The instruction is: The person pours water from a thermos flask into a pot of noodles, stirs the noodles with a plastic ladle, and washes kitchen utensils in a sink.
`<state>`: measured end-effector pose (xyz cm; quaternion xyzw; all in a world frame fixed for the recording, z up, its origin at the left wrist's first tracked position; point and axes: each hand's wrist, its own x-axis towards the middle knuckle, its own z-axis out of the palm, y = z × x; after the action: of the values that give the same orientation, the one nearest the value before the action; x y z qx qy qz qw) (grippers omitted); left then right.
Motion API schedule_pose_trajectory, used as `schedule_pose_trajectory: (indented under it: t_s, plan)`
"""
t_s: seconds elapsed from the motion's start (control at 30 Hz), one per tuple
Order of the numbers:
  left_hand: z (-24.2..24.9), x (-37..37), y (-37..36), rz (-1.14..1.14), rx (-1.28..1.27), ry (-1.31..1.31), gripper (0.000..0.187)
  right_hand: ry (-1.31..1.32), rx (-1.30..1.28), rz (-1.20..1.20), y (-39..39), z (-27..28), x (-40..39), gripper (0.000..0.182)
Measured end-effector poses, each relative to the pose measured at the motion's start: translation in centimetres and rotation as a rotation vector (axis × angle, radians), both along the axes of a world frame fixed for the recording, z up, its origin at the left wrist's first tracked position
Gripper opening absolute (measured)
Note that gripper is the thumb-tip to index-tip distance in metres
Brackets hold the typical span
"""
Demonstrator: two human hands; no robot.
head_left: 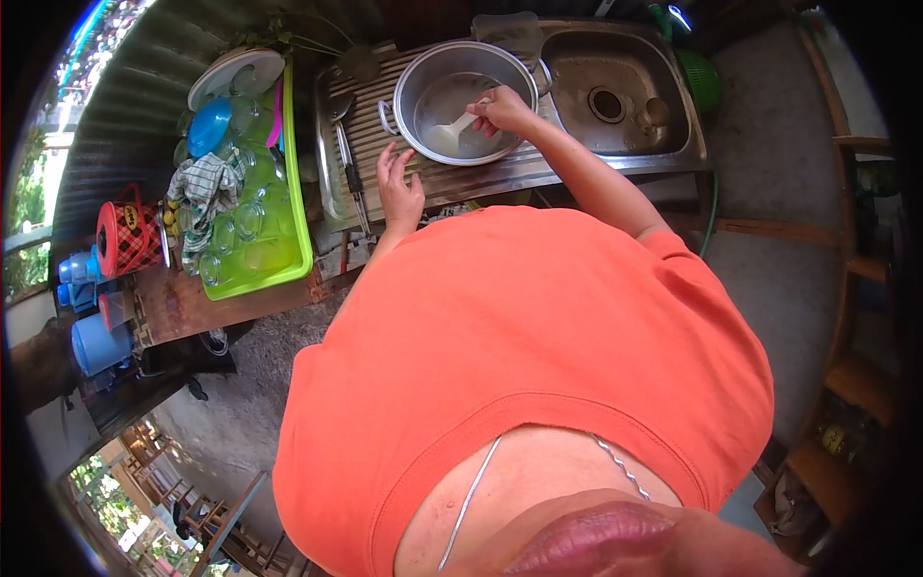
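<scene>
A large metal pot (402, 77) with side handles stands on the sink's ribbed drainboard, with cloudy, pale contents inside. My right hand (502, 111) is over the pot, closed around the handle of a pale serving spoon (446, 137). The spoon's head is down inside the pot; whether it touches the bottom cannot be seen. My left hand (400, 192) is at the drainboard's front edge, just below the pot's left handle (386, 117). Its fingers are spread and it holds nothing.
Right of the pot is a steel sink basin (586, 82) with a drain. A long-handled turner (346, 144) lies left of the pot. Further left, a green tray (300, 212) holds glasses, a blue bowl (209, 127) and a checked cloth (207, 188). A red plaid jug (130, 236) stands beyond.
</scene>
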<state>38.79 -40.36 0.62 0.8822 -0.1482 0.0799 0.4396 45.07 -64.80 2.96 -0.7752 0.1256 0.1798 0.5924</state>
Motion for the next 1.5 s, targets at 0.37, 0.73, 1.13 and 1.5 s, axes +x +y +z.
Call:
schedule_pose_trajectory:
  t_s: [0.37, 0.73, 1.13, 1.5]
  plan:
    - [0.2, 0.0, -0.5, 0.031, -0.005, 0.020, 0.032, 0.055, 0.266, -0.127, -1.0, 1.0, -0.8, 0.027]
    - [4.8, 3.6, -0.6, -0.076, 0.298, -0.324, 0.009, 0.037, 0.298, -0.092, -2.2, 1.4, -1.7, 0.034]
    - [6.8, 12.1, -4.2, -0.908, 0.886, -0.428, 0.007, 0.088, 0.307, -0.090, -2.3, 1.5, -0.7, 0.031]
    - [5.3, 13.2, -4.3, -0.992, 1.009, -0.475, 0.002, 0.079, 0.370, -0.116, -2.2, 1.4, -0.7, 0.027]
